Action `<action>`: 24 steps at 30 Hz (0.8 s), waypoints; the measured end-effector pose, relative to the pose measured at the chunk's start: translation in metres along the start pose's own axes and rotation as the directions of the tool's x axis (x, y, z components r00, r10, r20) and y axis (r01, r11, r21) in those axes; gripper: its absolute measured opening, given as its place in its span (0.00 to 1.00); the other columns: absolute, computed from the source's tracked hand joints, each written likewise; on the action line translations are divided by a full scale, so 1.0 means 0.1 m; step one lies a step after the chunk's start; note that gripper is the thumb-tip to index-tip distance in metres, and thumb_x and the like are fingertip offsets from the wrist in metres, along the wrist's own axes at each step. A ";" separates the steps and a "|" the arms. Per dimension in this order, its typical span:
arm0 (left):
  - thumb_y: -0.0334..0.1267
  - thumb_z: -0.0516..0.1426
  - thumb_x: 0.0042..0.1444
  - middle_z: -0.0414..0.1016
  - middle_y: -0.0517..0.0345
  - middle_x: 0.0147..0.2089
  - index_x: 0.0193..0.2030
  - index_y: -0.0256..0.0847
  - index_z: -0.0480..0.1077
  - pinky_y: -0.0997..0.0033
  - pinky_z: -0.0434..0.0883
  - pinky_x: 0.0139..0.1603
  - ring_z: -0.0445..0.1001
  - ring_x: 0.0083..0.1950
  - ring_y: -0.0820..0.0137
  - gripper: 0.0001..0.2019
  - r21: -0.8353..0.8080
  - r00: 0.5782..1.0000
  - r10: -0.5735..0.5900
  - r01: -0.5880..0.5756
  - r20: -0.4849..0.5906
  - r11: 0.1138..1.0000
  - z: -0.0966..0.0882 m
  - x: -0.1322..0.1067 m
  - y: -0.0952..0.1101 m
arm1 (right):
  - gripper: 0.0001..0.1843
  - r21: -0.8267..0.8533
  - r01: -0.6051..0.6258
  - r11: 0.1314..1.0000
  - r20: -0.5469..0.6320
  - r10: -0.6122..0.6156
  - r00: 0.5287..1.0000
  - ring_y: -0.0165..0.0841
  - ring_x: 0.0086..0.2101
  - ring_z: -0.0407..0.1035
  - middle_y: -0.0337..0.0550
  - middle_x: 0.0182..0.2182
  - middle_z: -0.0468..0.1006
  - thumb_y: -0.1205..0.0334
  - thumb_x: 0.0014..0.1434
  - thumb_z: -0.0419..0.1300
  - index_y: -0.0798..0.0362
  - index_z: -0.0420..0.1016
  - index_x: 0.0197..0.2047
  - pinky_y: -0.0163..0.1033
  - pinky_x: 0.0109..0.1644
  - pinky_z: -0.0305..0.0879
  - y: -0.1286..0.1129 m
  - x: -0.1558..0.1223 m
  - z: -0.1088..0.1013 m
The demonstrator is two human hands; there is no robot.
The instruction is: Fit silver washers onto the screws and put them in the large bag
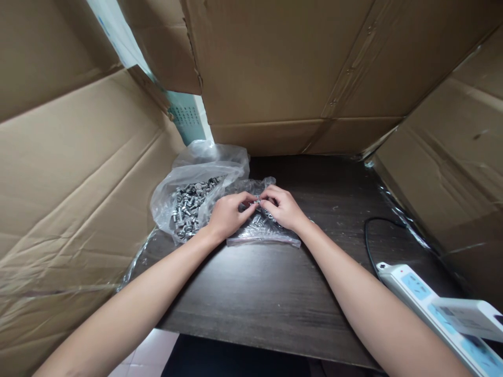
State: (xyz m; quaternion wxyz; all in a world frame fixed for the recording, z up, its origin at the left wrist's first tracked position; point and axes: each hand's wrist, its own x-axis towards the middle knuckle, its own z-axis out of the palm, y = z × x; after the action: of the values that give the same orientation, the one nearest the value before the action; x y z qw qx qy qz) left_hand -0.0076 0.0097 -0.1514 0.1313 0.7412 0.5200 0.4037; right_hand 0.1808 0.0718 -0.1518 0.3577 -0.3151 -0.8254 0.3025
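Observation:
My left hand [230, 213] and my right hand [283, 208] meet fingertip to fingertip over a flat clear zip bag [271, 243]. Between their pinched fingers is a small shiny bolt [257, 201], partly covered by the fingertips; whether a second small part is on it I cannot tell. Beneath the hands, small metal pieces [259, 221] lie in or on the zip bag. Left of my left hand, a larger clear plastic bag [163, 201] stands open, holding many loose silver bolts [190, 204].
Cardboard walls [291, 63] enclose the dark wooden table [251, 293] at the back and both sides. A white power strip [408, 285] with a plug in it lies at the right front, its black cable [366, 235] curving behind it.

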 end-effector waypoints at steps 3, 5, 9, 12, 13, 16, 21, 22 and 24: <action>0.37 0.62 0.63 0.84 0.58 0.42 0.45 0.43 0.78 0.65 0.76 0.45 0.82 0.43 0.64 0.06 0.002 1.000 0.011 -0.011 0.001 1.000 0.00 0.00 0.00 | 0.07 -0.003 -0.009 1.000 0.009 0.009 1.000 0.32 0.31 0.64 0.41 0.31 0.71 0.65 0.61 0.58 0.52 0.74 0.32 0.39 0.37 0.59 -0.01 0.00 0.00; 0.37 0.62 0.63 0.84 0.57 0.43 0.45 0.43 0.78 0.65 0.76 0.45 0.82 0.43 0.64 0.05 0.002 1.000 0.017 -0.017 0.005 1.000 0.00 0.00 0.00 | 0.07 0.000 -0.010 1.000 0.013 0.010 1.000 0.33 0.31 0.65 0.41 0.31 0.71 0.65 0.61 0.57 0.52 0.73 0.31 0.39 0.38 0.60 -0.01 0.00 0.00; 0.36 0.62 0.62 0.84 0.58 0.42 0.43 0.42 0.78 0.64 0.76 0.45 0.82 0.43 0.63 0.05 0.008 1.000 0.022 -0.023 0.019 1.000 0.00 0.00 0.00 | 0.09 0.021 -0.003 1.000 0.024 0.002 1.000 0.34 0.34 0.67 0.42 0.31 0.71 0.65 0.62 0.56 0.53 0.71 0.29 0.41 0.41 0.60 0.01 0.00 -0.01; 0.36 0.63 0.61 0.84 0.58 0.43 0.44 0.42 0.78 0.64 0.75 0.46 0.82 0.43 0.63 0.06 0.019 0.999 0.028 -0.029 0.033 0.999 0.00 -0.01 0.00 | 0.09 0.022 0.005 1.000 0.023 -0.006 1.000 0.35 0.34 0.67 0.42 0.31 0.71 0.65 0.62 0.55 0.53 0.70 0.29 0.41 0.41 0.60 0.02 0.01 0.00; 0.35 0.63 0.61 0.84 0.58 0.43 0.45 0.42 0.78 0.65 0.75 0.46 0.82 0.43 0.63 0.06 0.021 0.999 0.030 -0.031 0.035 0.999 0.00 -0.01 -0.01 | 0.10 0.019 0.005 1.000 0.020 -0.006 1.000 0.35 0.34 0.67 0.42 0.31 0.71 0.64 0.63 0.55 0.53 0.69 0.29 0.41 0.41 0.60 0.02 0.01 0.00; 0.35 0.62 0.62 0.84 0.58 0.43 0.46 0.42 0.78 0.65 0.75 0.47 0.82 0.43 0.64 0.07 0.017 0.999 0.033 -0.034 0.037 0.999 0.00 -0.01 -0.01 | 0.10 0.000 -0.005 1.000 0.014 0.005 1.000 0.34 0.33 0.66 0.41 0.30 0.70 0.64 0.63 0.54 0.53 0.69 0.29 0.40 0.40 0.59 0.02 0.01 0.01; 0.36 0.61 0.62 0.84 0.58 0.42 0.45 0.42 0.78 0.65 0.75 0.45 0.82 0.43 0.64 0.06 0.011 0.999 0.034 -0.034 0.026 0.999 0.01 -0.01 -0.01 | 0.10 -0.024 -0.003 1.000 0.006 0.003 1.000 0.33 0.32 0.66 0.41 0.30 0.70 0.64 0.63 0.54 0.53 0.69 0.29 0.39 0.38 0.58 0.01 0.00 0.02; 0.36 0.61 0.62 0.84 0.58 0.42 0.45 0.42 0.78 0.65 0.75 0.45 0.82 0.43 0.64 0.06 0.010 0.999 0.034 -0.034 0.023 0.999 0.01 -0.01 -0.01 | 0.10 -0.026 -0.001 1.000 0.007 0.001 1.000 0.33 0.32 0.66 0.41 0.30 0.70 0.64 0.63 0.54 0.53 0.68 0.29 0.39 0.38 0.58 0.01 0.00 0.02; 0.37 0.61 0.62 0.84 0.58 0.42 0.44 0.42 0.77 0.65 0.75 0.46 0.82 0.43 0.64 0.05 0.009 0.999 0.033 -0.033 0.017 0.999 0.01 -0.01 0.00 | 0.11 -0.029 0.000 1.000 0.009 0.000 1.000 0.33 0.32 0.66 0.41 0.30 0.70 0.63 0.64 0.54 0.53 0.68 0.29 0.39 0.38 0.58 0.01 0.00 0.02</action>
State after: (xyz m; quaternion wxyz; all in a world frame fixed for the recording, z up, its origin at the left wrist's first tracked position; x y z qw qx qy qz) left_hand -0.0070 0.0097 -0.1526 0.1256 0.7534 0.5086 0.3973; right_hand 0.1792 0.0718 -0.1535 0.3495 -0.3188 -0.8313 0.2919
